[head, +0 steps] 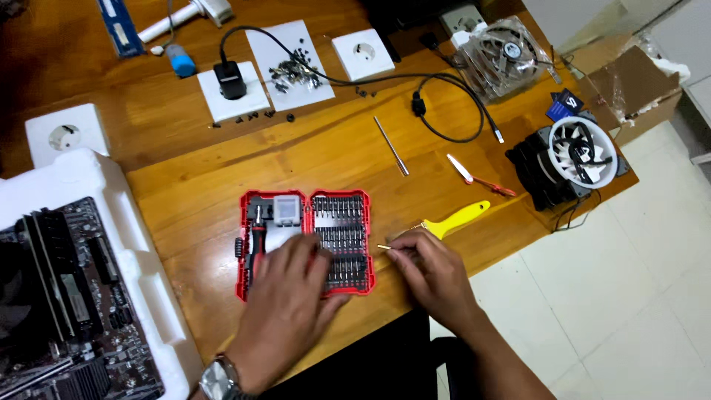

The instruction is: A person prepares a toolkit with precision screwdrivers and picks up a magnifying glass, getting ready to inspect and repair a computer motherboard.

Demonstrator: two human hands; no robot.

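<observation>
An open red case of screwdriver bits (305, 244) lies on the wooden table (185, 185) near its front edge. My left hand (289, 307), with a wristwatch, rests flat over the case's middle and lower part. My right hand (433, 274) is just right of the case and pinches a small gold-tipped bit (384, 247) between its fingertips. A yellow-handled tool (459, 218) lies right behind that hand.
A motherboard (55, 304) sits in white foam at the left. Farther back are white wall sockets (363, 53), a paper with several small screws (292, 70), a black cable (444, 96), a metal rod (390, 145), small scissors (478, 176) and computer fans (574, 155).
</observation>
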